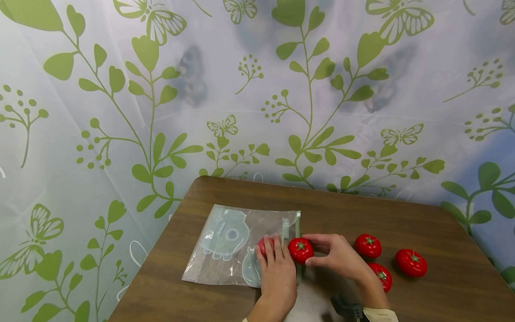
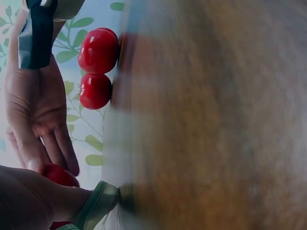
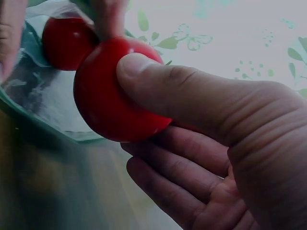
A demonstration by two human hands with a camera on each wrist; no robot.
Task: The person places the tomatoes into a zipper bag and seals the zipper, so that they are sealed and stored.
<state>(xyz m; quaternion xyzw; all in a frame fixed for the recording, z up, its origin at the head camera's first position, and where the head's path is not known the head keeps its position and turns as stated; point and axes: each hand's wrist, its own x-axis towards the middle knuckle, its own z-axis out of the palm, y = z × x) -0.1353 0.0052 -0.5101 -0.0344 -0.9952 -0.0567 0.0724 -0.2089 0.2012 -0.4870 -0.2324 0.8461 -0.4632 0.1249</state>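
A clear zip bag [image 1: 257, 219] with pale blue print and a green zip edge lies flat on the table, its mouth facing right. My left hand [image 1: 278, 273] holds the bag at its mouth, fingers over the top layer. One red toy tomato [image 3: 67, 43] is inside the bag near those fingers. My right hand [image 1: 339, 257] pinches another red tomato [image 1: 300, 250] between thumb and fingers, right at the mouth. In the right wrist view, the held tomato [image 3: 112, 96] partly overlaps the one in the bag.
Three more tomatoes rest at the right: one at the back [image 1: 368, 246], one farther right [image 1: 411, 263], and one [image 1: 381, 276] partly hidden behind my right wrist. The brown wooden table [image 1: 322, 201] ends at a leaf-patterned curtain [image 1: 249, 89].
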